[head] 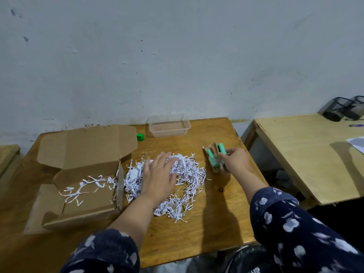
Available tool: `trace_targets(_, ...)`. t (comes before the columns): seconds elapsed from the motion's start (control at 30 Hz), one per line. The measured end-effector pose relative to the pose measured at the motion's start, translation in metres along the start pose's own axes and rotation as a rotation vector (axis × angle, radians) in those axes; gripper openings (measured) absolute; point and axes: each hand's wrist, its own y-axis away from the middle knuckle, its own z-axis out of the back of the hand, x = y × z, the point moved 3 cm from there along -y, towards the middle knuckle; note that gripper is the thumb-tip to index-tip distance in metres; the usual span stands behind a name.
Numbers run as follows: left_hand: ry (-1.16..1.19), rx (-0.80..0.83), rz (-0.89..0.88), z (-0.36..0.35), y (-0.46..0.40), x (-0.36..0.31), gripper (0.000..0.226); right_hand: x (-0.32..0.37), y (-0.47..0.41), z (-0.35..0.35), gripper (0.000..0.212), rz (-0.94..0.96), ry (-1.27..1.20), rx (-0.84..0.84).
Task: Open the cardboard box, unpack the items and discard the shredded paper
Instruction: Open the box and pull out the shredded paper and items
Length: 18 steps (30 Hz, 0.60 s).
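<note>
Left hand (pixel 158 177) flat, fingers spread on shredded paper (pixel 183 174) | right hand (pixel 235 161) pinching green items (pixel 214 157) on worktop (pixel 206 223) | cardboard box (pixel 86 186) open, few shreds inside

Wooden table (pixel 206 219) carries cardboard box (pixel 82 186), shredded paper (pixel 187 174), clear tub (pixel 169 126)

A pale, scuffed wall (pixel 177 56) with dark marks filled the upper view. Below it stood a brown wooden surface (pixel 206 213). To the right, apart by a gap, was a lighter wooden table (pixel 299 154) bearing what looked like two dark mesh holders (pixel 342 111). Another wooden edge (pixel 7 154) showed far left.
</note>
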Motion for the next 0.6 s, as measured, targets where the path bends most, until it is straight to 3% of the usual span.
trace_targets(0.17,-0.011,0.072,0.037,-0.016,-0.002,0.007,0.047,-0.002,-0.02,-0.003,0.037,-0.007,0.124,0.02)
trace_targets(0.47,0.014,-0.033,-0.003,-0.012,0.0,0.011,0.04,-0.004,-0.033,-0.017,0.039,-0.012,0.212,0.048)
trace_targets(0.6,0.019,-0.097,-0.029,0.0,0.0,0.014,0.05,0.004,-0.023,-0.019,0.047,0.035,0.323,0.096)
